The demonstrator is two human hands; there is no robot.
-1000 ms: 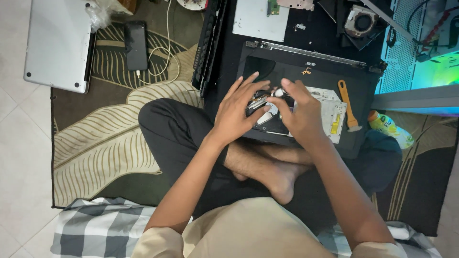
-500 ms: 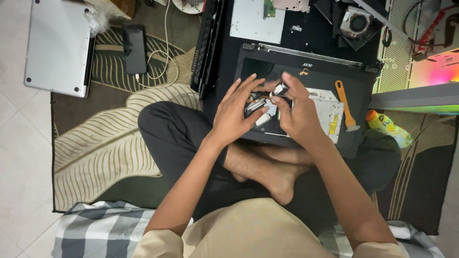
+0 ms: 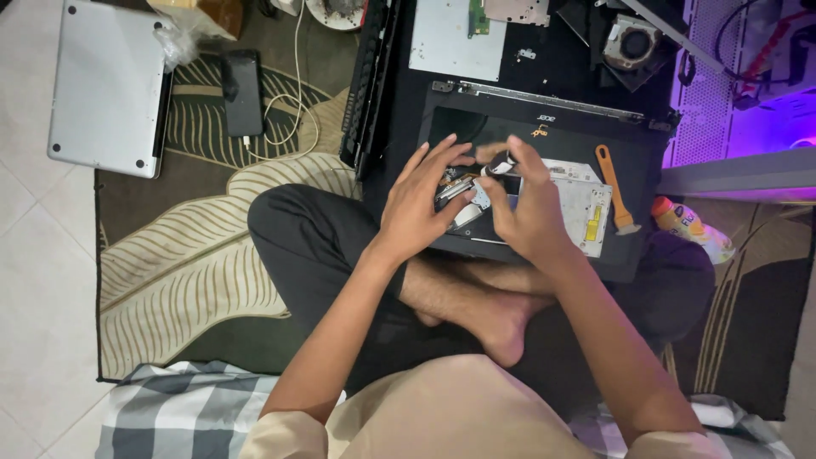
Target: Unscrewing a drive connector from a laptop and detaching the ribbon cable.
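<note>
We see the left hand (image 3: 421,200) and right hand (image 3: 527,208) curled together over a small silver metal part (image 3: 466,197), fingers closed loosely round it above the black laptop base (image 3: 544,127). An orange pry tool (image 3: 614,187) lies just beyond the right fingers.

One view only, my head camera. It looks almost straight down from above my lap, close enough that my forearms fill the lower middle. Top of frame faces away from me, over the laptop shell (image 3: 544,161); rug (image 3: 195,280) left, floor tiles at the far left.
</note>
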